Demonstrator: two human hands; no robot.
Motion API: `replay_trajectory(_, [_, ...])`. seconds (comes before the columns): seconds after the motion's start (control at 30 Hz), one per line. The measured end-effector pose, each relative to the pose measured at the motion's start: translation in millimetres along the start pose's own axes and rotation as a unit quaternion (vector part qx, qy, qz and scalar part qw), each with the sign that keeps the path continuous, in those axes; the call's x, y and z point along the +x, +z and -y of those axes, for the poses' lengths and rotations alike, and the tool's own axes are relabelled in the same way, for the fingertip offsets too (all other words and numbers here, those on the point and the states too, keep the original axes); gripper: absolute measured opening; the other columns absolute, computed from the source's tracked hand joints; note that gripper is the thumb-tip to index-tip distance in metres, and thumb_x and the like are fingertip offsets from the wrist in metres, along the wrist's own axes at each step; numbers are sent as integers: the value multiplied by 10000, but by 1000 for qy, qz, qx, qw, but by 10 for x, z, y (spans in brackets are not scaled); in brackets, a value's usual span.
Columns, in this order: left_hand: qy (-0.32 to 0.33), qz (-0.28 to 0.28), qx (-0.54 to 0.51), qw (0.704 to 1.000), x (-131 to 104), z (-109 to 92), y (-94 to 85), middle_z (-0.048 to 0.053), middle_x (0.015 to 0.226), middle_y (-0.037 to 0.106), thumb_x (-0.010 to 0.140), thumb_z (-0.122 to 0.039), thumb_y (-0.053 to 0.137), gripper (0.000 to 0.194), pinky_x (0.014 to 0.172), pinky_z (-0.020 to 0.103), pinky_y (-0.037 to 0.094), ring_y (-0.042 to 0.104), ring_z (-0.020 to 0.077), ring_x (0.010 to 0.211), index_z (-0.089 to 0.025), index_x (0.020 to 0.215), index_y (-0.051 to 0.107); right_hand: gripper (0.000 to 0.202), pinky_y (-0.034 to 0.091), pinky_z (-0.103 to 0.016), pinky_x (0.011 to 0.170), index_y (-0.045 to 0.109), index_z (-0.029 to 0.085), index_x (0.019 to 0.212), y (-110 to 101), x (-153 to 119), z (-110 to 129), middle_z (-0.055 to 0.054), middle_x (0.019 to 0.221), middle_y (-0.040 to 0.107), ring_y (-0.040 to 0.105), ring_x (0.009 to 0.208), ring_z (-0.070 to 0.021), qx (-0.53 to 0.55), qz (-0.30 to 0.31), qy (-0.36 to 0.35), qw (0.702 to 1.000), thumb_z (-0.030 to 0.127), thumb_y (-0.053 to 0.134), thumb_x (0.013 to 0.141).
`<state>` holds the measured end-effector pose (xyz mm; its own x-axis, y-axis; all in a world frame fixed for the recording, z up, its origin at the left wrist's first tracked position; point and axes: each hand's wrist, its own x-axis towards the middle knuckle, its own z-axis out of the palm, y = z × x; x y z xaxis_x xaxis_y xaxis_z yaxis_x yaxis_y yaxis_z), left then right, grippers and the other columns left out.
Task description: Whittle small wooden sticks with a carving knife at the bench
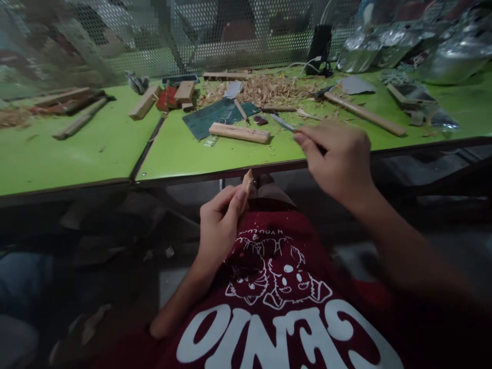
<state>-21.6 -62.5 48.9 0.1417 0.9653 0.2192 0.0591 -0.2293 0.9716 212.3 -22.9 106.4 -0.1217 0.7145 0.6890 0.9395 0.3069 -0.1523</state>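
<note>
The left hand [221,218] pinches a small whittled wood piece [249,179] between thumb and fingers, its narrow end up, just off the table's near edge. It should be light, stiff and dry, probably brittle at that thin tip, so the lower end is the safer hold. The right hand [338,156] is closed round a carving knife [282,123], likely rigid and best held by its handle. Beyond lie a wooden block [240,133] and wood shavings [269,89] on the green table [184,161].
</note>
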Motion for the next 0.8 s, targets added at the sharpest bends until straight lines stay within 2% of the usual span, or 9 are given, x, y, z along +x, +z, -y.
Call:
replay_trajectory(0.13, [-30,-5,-47,998,23,25,50,-21,652,514,946,-439,618,282,457,227,332,413,80,515,-179,861,683,309,407,-304,667,752,213,1002,-17,-214,395,-52,904,755,657,796,-192,91,47,-23,995,396,504,1023])
replay_trajectory(0.23, [-31,-10,-42,999,15,13,45,-17,665,557,927,-430,647,262,468,220,350,436,81,519,-179,961,714,316,397,-277,665,755,194,1013,36,-322,511,-41,864,739,632,740,-156,126,75,-52,988,403,519,1021])
replay_trajectory(0.5, [0,-17,-23,1000,21,55,39,16,723,633,918,-406,662,266,510,232,359,464,99,577,-185,1006,783,301,398,-261,642,775,193,980,95,-334,510,-44,824,732,612,703,-143,157,64,-68,983,353,522,1017])
replay_trajectory(0.7, [30,-28,28,999,56,85,48,35,810,687,932,-374,645,227,550,241,398,561,127,677,-189,971,771,244,425,-257,636,793,201,936,163,-362,512,-33,786,730,623,683,-145,219,81,-15,972,356,607,969])
replay_trajectory(0.8, [58,-48,57,996,47,81,40,24,797,678,938,-339,641,197,595,250,421,573,131,693,-194,973,769,205,447,-263,646,801,216,958,272,-326,402,-36,831,759,661,724,-160,229,88,2,969,354,651,940])
